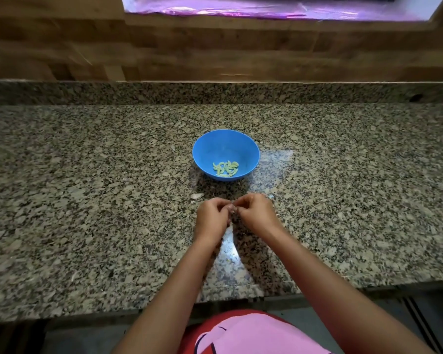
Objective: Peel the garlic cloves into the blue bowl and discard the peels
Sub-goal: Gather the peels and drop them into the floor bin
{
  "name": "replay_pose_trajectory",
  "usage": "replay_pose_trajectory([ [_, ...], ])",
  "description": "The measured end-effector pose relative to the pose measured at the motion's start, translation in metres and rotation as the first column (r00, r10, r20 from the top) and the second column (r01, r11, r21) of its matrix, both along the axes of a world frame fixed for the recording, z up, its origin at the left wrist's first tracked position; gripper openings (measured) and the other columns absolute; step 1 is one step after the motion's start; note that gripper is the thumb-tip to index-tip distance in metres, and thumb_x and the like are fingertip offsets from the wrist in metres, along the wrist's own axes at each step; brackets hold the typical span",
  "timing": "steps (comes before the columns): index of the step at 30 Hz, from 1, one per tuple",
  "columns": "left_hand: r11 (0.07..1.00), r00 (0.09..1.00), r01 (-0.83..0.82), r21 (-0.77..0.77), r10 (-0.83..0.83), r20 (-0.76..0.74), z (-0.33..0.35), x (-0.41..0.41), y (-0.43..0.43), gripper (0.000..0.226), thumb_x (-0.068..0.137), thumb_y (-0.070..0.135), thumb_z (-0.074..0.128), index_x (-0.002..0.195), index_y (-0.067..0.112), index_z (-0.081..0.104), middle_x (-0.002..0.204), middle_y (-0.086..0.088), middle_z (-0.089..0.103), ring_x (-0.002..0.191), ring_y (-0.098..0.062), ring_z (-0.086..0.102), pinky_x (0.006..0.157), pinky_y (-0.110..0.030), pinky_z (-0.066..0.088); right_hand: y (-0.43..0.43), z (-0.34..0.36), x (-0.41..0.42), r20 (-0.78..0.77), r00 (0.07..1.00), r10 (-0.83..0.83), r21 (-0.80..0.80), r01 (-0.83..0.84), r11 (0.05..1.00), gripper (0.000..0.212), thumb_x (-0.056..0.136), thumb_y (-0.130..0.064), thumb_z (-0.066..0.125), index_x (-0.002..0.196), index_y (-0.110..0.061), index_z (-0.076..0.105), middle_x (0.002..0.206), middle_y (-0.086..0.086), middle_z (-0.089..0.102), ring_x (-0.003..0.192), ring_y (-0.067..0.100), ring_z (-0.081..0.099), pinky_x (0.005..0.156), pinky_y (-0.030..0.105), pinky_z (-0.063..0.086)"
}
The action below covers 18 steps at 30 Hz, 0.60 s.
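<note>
Where the two hands meet just above the bench (87,200), in the head view, the left hand (211,215) and the right hand (257,213) have their fingers curled inward. Together they pinch a small pale piece (232,207) between the fingertips. It is too blurred to tell whether it is a clove or a peel. Both forearms reach in from the near edge of the bench. A blue bowl (225,141) stands upright on the bench beyond the hands, near them but apart. A cluster of peeled garlic cloves (225,167) lies in the bottom of it. One pale scrap (197,196) lies on the bench between the bowl and the left hand, touching neither. A wooden wall (215,47) rises behind the bench.
</note>
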<state>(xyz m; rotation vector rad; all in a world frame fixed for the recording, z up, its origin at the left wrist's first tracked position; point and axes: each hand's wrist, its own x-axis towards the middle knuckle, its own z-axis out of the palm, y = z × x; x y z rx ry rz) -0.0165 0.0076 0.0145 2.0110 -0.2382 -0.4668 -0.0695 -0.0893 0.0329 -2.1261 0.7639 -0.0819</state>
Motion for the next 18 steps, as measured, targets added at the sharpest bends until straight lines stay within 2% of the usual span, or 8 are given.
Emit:
replay_pose_trajectory([
  [2,0.992,0.990,0.064,0.106,-0.077,0.120,0.005,0.001,0.004,0.018,0.090,0.015,0.060,0.104,0.009,0.070,0.095,-0.004,0.071,0.081,-0.014,0.063,0.072,-0.020,0.047,-0.001,-0.001,-0.002,0.002,1.000,-0.002,0.008,0.002,1.000,0.014,0.087,-0.016,0.064,0.100,-0.011,0.071,0.095,0.003,0.071,0.082,0.013,0.065,0.075,0.027,0.054],
  [7,0.970,0.952,0.022,0.242,-0.094,0.291,0.005,0.014,0.019,0.021,0.093,0.010,0.055,0.110,0.006,0.066,0.110,-0.009,0.065,0.095,-0.014,0.058,0.076,-0.014,0.038,-0.007,0.000,-0.004,0.005,1.000,-0.022,0.062,0.021,0.998,0.014,0.090,-0.013,0.061,0.102,-0.011,0.068,0.095,0.003,0.069,0.070,0.011,0.063,0.060,0.021,0.051],
  [11,0.933,0.903,0.036,0.358,-0.183,0.388,-0.002,0.013,0.024,0.025,0.095,0.013,0.052,0.117,0.007,0.061,0.115,-0.007,0.056,0.103,-0.016,0.052,0.083,-0.019,0.041,-0.007,0.000,-0.001,0.002,1.000,-0.026,0.114,0.025,0.993,0.019,0.089,-0.013,0.064,0.107,-0.010,0.067,0.102,0.003,0.067,0.078,0.013,0.063,0.067,0.025,0.052],
  [13,0.945,0.888,0.044,0.325,-0.186,0.421,-0.002,0.012,0.021,0.024,0.095,0.015,0.053,0.114,0.006,0.063,0.110,-0.007,0.056,0.102,-0.019,0.052,0.083,-0.023,0.041,-0.007,-0.002,0.000,0.012,0.999,-0.040,0.158,0.038,0.987,0.013,0.087,-0.014,0.066,0.099,-0.010,0.069,0.095,0.004,0.068,0.074,0.012,0.060,0.068,0.027,0.050],
  [15,0.971,0.915,0.071,0.230,-0.155,0.373,0.004,0.009,0.017,0.020,0.093,0.017,0.056,0.107,0.007,0.067,0.100,-0.003,0.058,0.093,-0.014,0.053,0.078,-0.018,0.039,-0.008,0.000,-0.001,0.047,0.997,-0.058,0.257,0.044,0.966,0.001,0.085,-0.014,0.068,0.085,-0.013,0.069,0.079,0.003,0.067,0.062,0.010,0.055,0.059,0.026,0.047],
  [16,0.982,0.942,0.099,0.163,-0.145,0.301,0.007,0.008,0.015,0.019,0.092,0.018,0.059,0.104,0.008,0.068,0.095,-0.001,0.059,0.088,-0.013,0.055,0.077,-0.018,0.042,-0.008,0.001,-0.002,0.062,0.996,-0.060,0.292,0.039,0.956,0.004,0.085,-0.014,0.068,0.081,-0.014,0.067,0.073,0.001,0.064,0.058,0.009,0.052,0.055,0.024,0.044],
  [18,0.990,0.981,0.139,0.037,-0.143,0.127,0.008,0.010,0.012,0.016,0.089,0.022,0.063,0.099,0.011,0.070,0.091,0.000,0.067,0.084,-0.015,0.062,0.080,-0.028,0.051,-0.009,0.004,-0.004,0.068,0.997,-0.037,0.316,0.014,0.949,0.006,0.085,-0.014,0.068,0.079,-0.014,0.066,0.068,-0.001,0.062,0.056,0.009,0.051,0.052,0.022,0.041],
])
